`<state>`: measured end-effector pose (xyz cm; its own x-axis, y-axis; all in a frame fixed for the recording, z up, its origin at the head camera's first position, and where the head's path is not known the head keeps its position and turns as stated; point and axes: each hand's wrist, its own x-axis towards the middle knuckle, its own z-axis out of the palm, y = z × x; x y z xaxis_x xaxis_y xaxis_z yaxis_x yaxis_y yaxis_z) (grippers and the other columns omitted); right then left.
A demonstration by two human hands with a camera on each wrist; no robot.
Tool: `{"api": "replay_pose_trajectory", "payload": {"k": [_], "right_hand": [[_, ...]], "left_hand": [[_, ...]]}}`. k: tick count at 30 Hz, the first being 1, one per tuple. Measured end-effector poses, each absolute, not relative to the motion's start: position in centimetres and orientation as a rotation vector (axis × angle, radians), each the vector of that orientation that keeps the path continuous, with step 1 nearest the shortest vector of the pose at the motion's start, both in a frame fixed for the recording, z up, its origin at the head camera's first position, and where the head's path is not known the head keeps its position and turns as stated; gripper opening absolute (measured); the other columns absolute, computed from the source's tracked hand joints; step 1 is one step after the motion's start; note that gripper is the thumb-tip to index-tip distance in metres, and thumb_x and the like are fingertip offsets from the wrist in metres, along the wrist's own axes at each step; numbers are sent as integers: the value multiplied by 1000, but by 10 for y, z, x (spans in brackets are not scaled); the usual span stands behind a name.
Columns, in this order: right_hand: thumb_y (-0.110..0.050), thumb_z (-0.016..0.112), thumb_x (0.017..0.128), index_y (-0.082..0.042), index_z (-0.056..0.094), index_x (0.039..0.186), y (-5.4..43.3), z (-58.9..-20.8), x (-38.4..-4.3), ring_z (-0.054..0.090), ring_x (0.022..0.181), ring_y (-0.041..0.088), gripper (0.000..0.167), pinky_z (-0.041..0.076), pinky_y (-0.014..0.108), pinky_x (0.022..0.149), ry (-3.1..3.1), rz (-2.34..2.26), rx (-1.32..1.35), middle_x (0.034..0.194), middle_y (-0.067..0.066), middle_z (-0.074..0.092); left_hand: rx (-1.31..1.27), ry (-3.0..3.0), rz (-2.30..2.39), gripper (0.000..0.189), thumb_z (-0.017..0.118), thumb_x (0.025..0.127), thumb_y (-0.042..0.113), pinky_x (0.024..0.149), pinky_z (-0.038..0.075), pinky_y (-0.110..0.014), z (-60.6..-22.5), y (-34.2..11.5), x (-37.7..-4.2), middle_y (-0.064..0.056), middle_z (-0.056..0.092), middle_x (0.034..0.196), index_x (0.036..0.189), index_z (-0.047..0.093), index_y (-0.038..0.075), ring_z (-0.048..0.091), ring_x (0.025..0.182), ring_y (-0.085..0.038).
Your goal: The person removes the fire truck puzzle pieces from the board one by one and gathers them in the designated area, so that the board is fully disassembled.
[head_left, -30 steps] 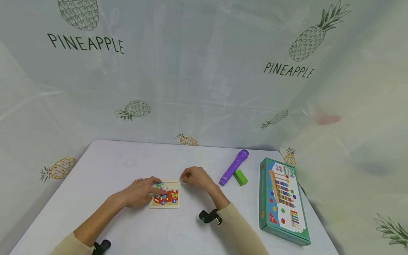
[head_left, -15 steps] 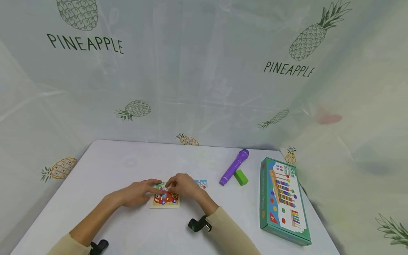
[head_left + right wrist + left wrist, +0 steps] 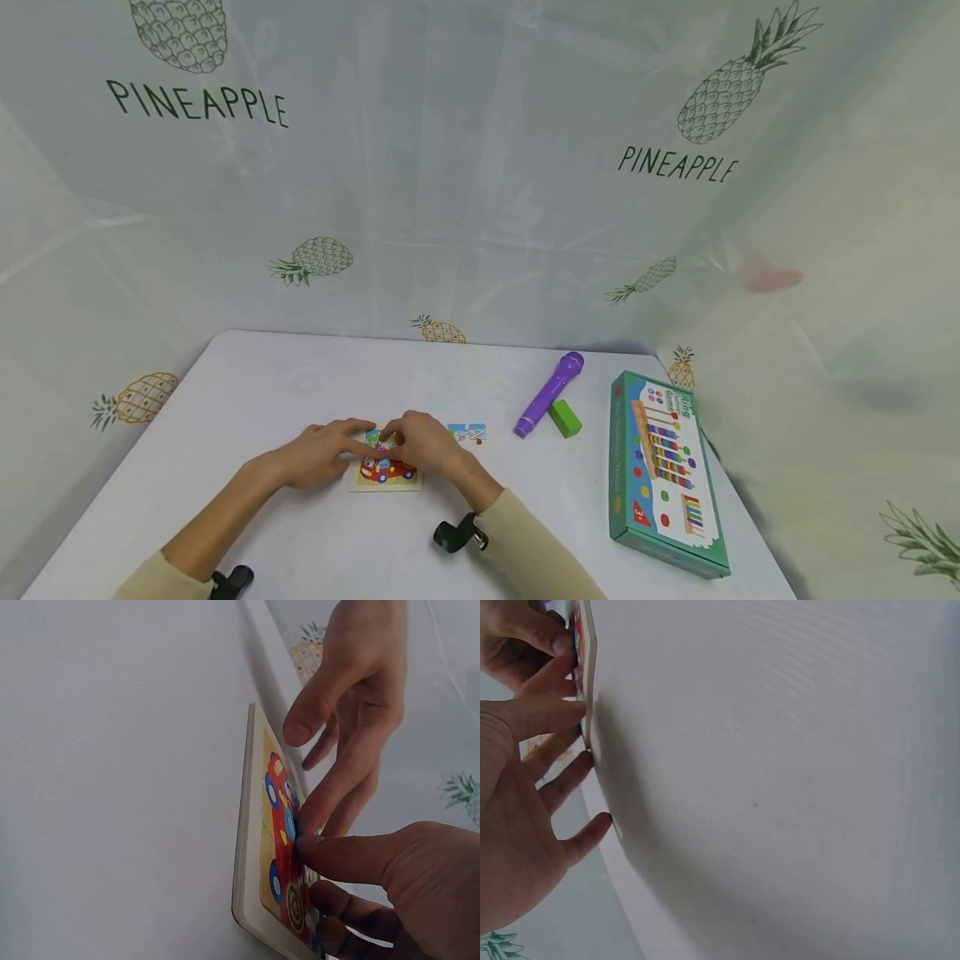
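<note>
A small wooden jigsaw puzzle (image 3: 386, 477) with a red fire-truck picture lies in its pale tray (image 3: 247, 817) on the table. My left hand (image 3: 318, 457) rests at its left side, fingers stretched, with fingertips over the picture. Across the upper part of the picture is my right hand (image 3: 423, 442), thumb and bent fingers pinching a puzzle piece that they mostly hide. In the right wrist view its thumb (image 3: 345, 855) is down at the picture beside the left fingertips. A loose blue puzzle piece (image 3: 468, 432) lies just right of the right hand.
Right of the puzzle lie a purple toy microphone (image 3: 550, 395) and a green block (image 3: 565, 418). A green game box (image 3: 669, 475) lies near the right edge of the white table (image 3: 315, 550). A pineapple-print curtain (image 3: 480, 167) hangs behind.
My right hand has moved left and slightly down from beside the tray to over the picture, uncovering the loose blue piece. My left hand has stayed almost in place at the puzzle.
</note>
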<state>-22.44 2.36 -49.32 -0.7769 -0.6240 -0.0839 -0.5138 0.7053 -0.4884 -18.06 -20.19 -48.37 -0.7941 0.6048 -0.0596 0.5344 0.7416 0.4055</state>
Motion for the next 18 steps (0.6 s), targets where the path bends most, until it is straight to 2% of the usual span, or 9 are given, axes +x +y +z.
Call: {"api": "replay_pose_trajectory", "payload": {"k": [18], "right_hand": [[-20, 73, 92, -19, 75, 114, 21, -494, -221, 50, 73, 3, 21, 42, 18, 66, 2704, -645, -906, 81, -11, 58]], "left_hand": [[867, 2758, 565, 59, 65, 90, 0, 96, 35, -73, -482, -200, -178, -12, 47, 150, 129, 67, 45, 45, 137, -41]]}}
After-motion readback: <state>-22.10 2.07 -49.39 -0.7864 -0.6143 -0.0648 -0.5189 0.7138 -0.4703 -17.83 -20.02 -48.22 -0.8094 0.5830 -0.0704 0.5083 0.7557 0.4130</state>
